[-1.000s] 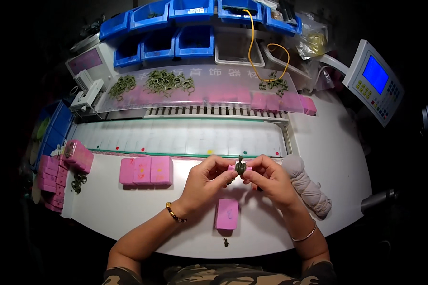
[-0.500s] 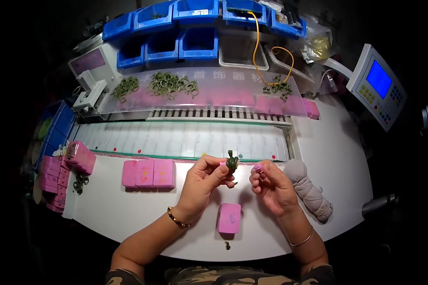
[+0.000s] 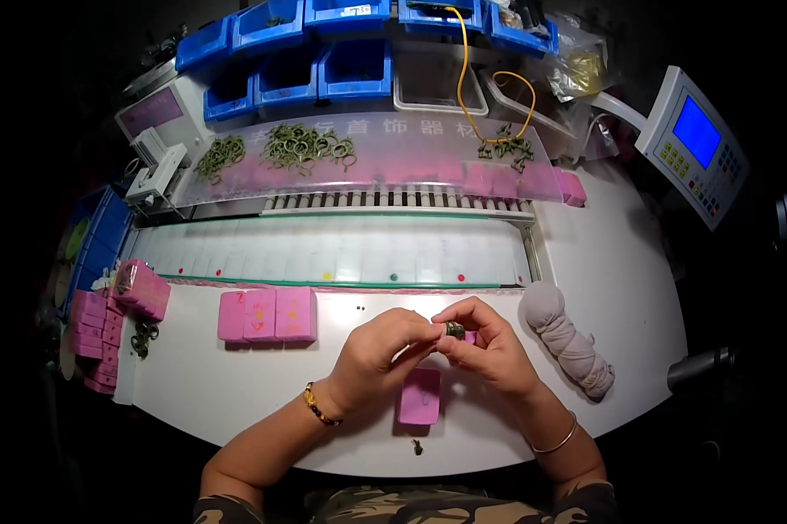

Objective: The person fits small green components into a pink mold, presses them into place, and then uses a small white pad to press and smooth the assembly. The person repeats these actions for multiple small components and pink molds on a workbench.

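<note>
Above the table's middle my two hands meet at a small, dark green looped piece, which looks like a wax pattern. My left hand is closed, its fingertips pinching the piece's left end and partly hidden. Thumb and forefinger of my right hand close round the piece from the other side. A bit of pink shows between the right fingers. Just below the hands lies a pink block with a faint mark on top. Nearer to me is a tiny dark green piece.
Three pink blocks stand left; more pink blocks are stacked farther left. A grey cloth roll lies right. Beyond runs a white conveyor under a translucent shelf bearing green rings. Blue bins and a control panel stand behind.
My hands, apart before, have come together. The green piece has moved down and right, and my right fingers now close on it too. The conveyor's coloured dots have shifted left.
</note>
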`<action>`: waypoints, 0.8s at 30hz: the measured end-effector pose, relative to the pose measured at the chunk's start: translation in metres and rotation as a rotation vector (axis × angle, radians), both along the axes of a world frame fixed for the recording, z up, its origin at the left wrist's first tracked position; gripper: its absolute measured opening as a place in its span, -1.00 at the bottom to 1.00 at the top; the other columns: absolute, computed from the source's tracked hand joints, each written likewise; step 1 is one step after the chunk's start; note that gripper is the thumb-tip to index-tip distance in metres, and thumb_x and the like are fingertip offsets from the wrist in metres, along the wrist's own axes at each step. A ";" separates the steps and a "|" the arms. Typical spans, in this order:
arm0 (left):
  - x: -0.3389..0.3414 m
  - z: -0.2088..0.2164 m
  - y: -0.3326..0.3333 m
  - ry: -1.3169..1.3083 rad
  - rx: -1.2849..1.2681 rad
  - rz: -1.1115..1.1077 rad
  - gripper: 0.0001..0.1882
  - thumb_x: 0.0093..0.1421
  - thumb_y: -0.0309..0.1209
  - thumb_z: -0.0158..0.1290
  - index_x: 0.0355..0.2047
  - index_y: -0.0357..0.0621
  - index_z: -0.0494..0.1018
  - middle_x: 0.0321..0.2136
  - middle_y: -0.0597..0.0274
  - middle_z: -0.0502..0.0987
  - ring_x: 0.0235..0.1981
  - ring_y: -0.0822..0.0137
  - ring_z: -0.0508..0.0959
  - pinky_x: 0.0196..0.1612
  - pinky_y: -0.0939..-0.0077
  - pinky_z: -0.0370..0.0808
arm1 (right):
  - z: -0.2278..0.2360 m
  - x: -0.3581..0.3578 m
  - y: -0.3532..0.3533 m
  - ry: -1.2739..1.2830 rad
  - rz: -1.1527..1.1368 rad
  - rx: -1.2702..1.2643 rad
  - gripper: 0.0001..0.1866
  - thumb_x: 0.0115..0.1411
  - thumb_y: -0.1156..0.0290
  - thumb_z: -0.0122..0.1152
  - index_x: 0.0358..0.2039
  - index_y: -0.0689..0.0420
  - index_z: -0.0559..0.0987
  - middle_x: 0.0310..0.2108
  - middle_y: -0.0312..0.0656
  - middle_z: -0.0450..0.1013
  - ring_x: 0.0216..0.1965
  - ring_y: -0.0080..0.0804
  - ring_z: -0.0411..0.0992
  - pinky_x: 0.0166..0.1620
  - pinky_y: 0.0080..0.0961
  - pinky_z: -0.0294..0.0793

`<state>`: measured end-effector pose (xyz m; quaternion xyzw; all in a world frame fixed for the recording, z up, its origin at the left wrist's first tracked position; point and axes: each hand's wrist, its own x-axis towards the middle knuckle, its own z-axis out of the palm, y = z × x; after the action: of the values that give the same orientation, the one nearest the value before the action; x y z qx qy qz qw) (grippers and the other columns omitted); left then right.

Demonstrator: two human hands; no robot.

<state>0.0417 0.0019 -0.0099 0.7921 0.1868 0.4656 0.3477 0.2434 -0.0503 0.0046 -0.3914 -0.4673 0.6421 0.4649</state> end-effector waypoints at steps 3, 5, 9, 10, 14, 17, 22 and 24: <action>-0.002 0.001 -0.002 0.039 0.041 -0.019 -0.71 0.14 -0.72 0.23 -0.12 -0.28 0.54 -0.27 0.11 0.63 -0.26 0.32 0.67 -0.17 0.51 0.62 | -0.005 -0.005 -0.001 0.026 -0.039 0.110 -0.75 0.30 0.52 0.28 -0.05 0.20 0.47 -0.18 -0.32 0.47 -0.24 -0.72 0.41 -0.15 -0.68 0.45; -0.003 0.003 -0.004 0.032 0.016 -0.024 -0.72 0.15 -0.71 0.23 -0.12 -0.29 0.54 -0.28 0.12 0.64 -0.27 0.34 0.67 -0.17 0.52 0.62 | 0.002 -0.006 -0.003 0.006 -0.050 0.116 -0.76 0.29 0.54 0.29 -0.07 0.20 0.47 -0.19 -0.32 0.47 -0.22 -0.72 0.41 -0.13 -0.68 0.46; 0.000 0.010 -0.010 -0.069 -0.162 -0.060 -0.79 0.19 -0.70 0.19 -0.15 -0.34 0.53 -0.28 0.12 0.63 -0.26 0.39 0.66 -0.17 0.54 0.63 | 0.009 -0.005 -0.004 -0.014 -0.065 0.162 -0.76 0.27 0.56 0.31 -0.10 0.19 0.47 -0.23 -0.34 0.48 -0.22 -0.75 0.40 -0.15 -0.72 0.44; 0.001 0.011 -0.011 -0.097 -0.212 -0.060 -0.83 0.21 -0.67 0.18 -0.18 -0.35 0.54 -0.28 0.13 0.63 -0.27 0.42 0.66 -0.18 0.56 0.63 | 0.011 -0.004 -0.005 -0.014 -0.065 0.162 -0.76 0.27 0.56 0.31 -0.10 0.19 0.47 -0.23 -0.34 0.48 -0.22 -0.75 0.40 -0.15 -0.72 0.44; 0.004 0.008 -0.016 -0.181 -0.354 -0.079 -0.86 0.24 -0.67 0.16 -0.18 -0.37 0.52 -0.27 0.15 0.63 -0.25 0.44 0.65 -0.17 0.56 0.62 | 0.013 -0.002 -0.007 -0.068 -0.075 0.201 -0.75 0.26 0.56 0.32 -0.10 0.18 0.47 -0.25 -0.36 0.49 -0.26 -0.78 0.39 -0.21 -0.76 0.41; 0.003 0.007 -0.018 -0.196 -0.497 -0.134 -0.82 0.26 -0.68 0.14 -0.13 -0.35 0.48 -0.20 0.10 0.59 -0.25 0.38 0.64 -0.20 0.54 0.64 | 0.012 -0.001 -0.007 -0.071 -0.077 0.238 -0.75 0.26 0.56 0.32 -0.10 0.18 0.47 -0.25 -0.35 0.49 -0.27 -0.76 0.41 -0.22 -0.75 0.41; 0.004 0.011 -0.019 -0.293 -0.730 -0.192 -0.84 0.27 -0.66 0.15 -0.15 -0.32 0.48 -0.23 0.12 0.59 -0.31 0.42 0.63 -0.26 0.57 0.62 | 0.017 -0.002 -0.008 -0.023 -0.056 0.310 -0.76 0.28 0.59 0.29 -0.09 0.19 0.46 -0.23 -0.31 0.50 -0.22 -0.70 0.47 -0.18 -0.71 0.46; 0.003 0.012 -0.021 -0.298 -0.741 -0.192 -0.84 0.27 -0.65 0.15 -0.14 -0.32 0.48 -0.23 0.12 0.59 -0.32 0.42 0.63 -0.26 0.57 0.62 | 0.017 -0.002 -0.009 -0.012 -0.035 0.324 -0.76 0.28 0.62 0.27 -0.09 0.19 0.45 -0.21 -0.29 0.50 -0.19 -0.65 0.50 -0.14 -0.67 0.49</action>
<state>0.0452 -0.0187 0.0020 0.5508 0.2148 0.4421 0.6745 0.2417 -0.0592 0.0212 -0.3234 -0.5607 0.5477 0.5302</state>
